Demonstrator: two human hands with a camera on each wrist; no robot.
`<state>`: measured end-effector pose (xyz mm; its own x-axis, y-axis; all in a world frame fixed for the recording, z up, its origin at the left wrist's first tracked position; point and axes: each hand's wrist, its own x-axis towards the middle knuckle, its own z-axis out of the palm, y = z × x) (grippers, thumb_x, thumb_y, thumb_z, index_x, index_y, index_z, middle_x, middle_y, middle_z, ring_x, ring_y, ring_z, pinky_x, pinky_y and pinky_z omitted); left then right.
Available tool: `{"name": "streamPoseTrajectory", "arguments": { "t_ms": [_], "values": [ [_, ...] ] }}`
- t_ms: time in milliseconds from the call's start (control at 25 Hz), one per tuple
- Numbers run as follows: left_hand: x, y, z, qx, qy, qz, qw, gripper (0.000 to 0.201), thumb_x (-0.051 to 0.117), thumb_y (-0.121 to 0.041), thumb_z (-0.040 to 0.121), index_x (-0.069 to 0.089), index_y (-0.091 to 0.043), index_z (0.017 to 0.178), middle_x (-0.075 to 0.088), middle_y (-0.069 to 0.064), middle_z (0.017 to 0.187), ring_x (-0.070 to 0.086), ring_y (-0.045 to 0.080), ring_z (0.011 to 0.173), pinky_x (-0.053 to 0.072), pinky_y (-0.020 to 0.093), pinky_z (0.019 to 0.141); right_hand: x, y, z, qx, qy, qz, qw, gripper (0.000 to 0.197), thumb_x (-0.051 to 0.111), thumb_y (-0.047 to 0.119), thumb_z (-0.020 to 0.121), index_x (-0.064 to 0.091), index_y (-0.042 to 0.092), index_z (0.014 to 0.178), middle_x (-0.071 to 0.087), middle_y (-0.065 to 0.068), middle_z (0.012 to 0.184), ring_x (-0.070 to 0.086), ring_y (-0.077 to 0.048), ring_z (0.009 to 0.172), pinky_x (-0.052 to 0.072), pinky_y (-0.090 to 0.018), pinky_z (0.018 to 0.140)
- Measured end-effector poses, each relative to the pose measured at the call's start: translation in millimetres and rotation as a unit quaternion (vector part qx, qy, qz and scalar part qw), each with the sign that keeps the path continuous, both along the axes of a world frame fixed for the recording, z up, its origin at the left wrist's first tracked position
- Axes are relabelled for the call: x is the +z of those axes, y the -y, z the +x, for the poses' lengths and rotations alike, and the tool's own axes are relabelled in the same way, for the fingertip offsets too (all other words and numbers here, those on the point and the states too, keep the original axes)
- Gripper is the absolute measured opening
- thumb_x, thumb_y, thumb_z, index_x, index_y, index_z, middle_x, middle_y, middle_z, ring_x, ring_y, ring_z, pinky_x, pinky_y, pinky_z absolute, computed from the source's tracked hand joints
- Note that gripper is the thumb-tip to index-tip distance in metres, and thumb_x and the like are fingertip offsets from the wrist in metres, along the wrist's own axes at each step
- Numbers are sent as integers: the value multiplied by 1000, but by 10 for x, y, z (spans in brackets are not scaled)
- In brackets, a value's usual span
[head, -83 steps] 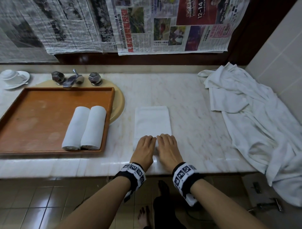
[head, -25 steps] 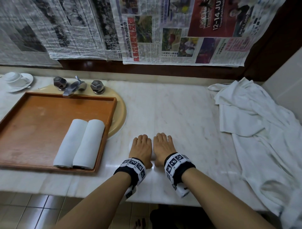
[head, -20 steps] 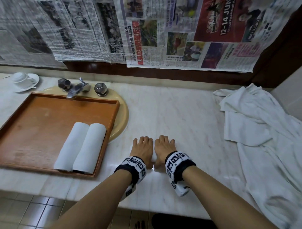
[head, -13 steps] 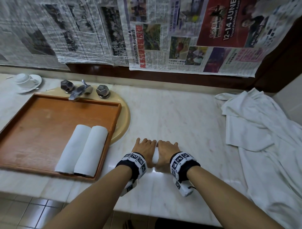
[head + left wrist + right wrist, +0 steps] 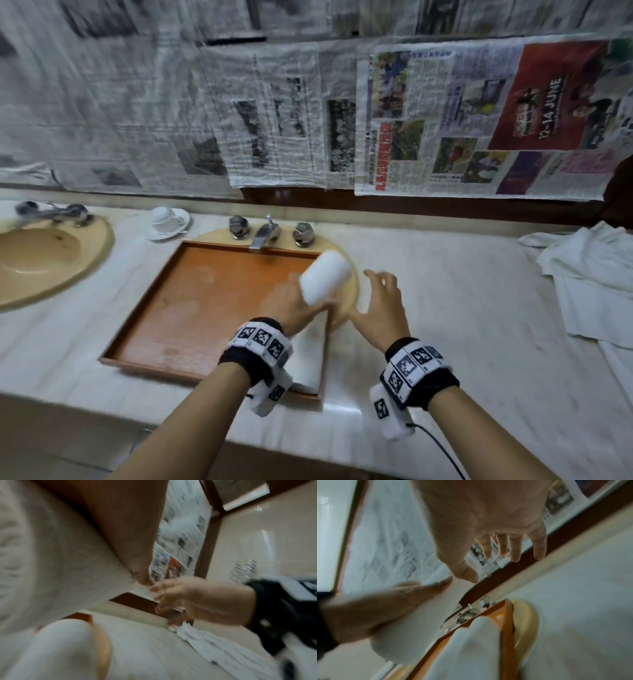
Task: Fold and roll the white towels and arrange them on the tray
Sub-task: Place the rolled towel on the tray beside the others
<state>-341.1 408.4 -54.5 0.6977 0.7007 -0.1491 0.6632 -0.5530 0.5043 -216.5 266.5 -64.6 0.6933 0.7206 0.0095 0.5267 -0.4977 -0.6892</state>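
Nearest the camera, the left hand [image 5: 286,305] grips a rolled white towel [image 5: 325,281], fingers and thumb curled round its lower end, and holds it tilted above the right edge of the wooden tray [image 5: 191,308]. Just beside it, the right hand [image 5: 382,306] hangs over the marble counter [image 5: 462,342] with its fingers [image 5: 513,550] spread apart and loosely bent, holding nothing and touching nothing.

Under the left wrist, two more rolled towels [image 5: 467,649] lie side by side against the tray's right wall, partly hidden in the head view by the wrist and its band. That makes three rolls in sight: one in the hand, two on the tray.

The tray sits over a yellow basin [image 5: 349,294] whose rim shows past its right edge, with a tap and two knobs [image 5: 265,233] behind it. Further left is a second basin [image 5: 51,260], and between the two a cup on a saucer [image 5: 168,221]. At the far right lies a heap of unfolded white towels [image 5: 589,284]. Newspaper sheets [image 5: 445,120] cover the wall behind.
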Motion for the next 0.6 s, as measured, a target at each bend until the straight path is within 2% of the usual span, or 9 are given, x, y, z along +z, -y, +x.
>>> {"name": "streamPoseTrajectory", "arguments": {
  "t_ms": [40,120,200,280,360,400,480,600],
  "values": [
    [-61,-178,-192,60,30,-25,997,79,70,-68,69,44,-13,119,63,5,103,61,27,89,51,35,70,-60,-96,-172,-7,-60,-3,998,64,70,28,80,43,15,137,38,-10,133,42,-30,124,40,-42,102],
    [-216,-442,-496,153,58,-76,984,76,71,-63,72,48,-9,120,64,12,107,60,29,89,51,37,72,-254,-249,-455,-8,-160,-34,987,53,66,32,87,48,10,132,46,-14,131,47,-30,122,41,-37,100],
    [-346,-585,-703,201,45,-129,970,66,68,-57,80,54,-5,118,64,15,107,58,28,87,47,35,71,-475,-366,-631,-38,-252,-41,966,59,64,42,88,47,11,135,49,-12,135,51,-29,120,43,-33,96],
    [-417,-621,-846,217,27,-172,960,56,64,-51,86,54,-2,110,60,15,101,55,28,85,45,38,74,-681,-455,-729,-62,-310,-51,947,75,63,54,84,37,17,145,44,-12,142,50,-30,124,43,-35,99],
    [-498,-616,-944,219,2,-207,954,52,60,-50,90,49,-2,107,56,13,99,52,27,85,42,37,72,-816,-501,-803,-79,-332,-66,938,87,63,61,80,28,22,150,40,-11,146,48,-32,126,43,-39,103],
    [-551,-625,-960,219,-5,-216,951,56,59,-50,91,49,0,113,55,14,101,52,27,86,40,35,73,-858,-508,-815,-84,-331,-67,937,89,65,60,80,26,23,150,41,-11,145,49,-32,126,43,-40,103],
    [-567,-612,-984,213,-11,-224,951,65,57,-49,92,45,3,128,57,19,115,52,29,91,39,33,75,-888,-497,-859,-85,-328,-61,939,88,66,57,81,25,24,151,44,-10,144,50,-31,125,43,-41,103],
    [-593,-614,-981,206,-20,-225,952,70,55,-51,93,40,2,136,55,19,130,56,33,108,37,33,76,-914,-483,-880,-75,-342,-53,935,86,64,55,84,21,24,152,47,-6,144,50,-30,126,42,-42,105]
  ]
}}
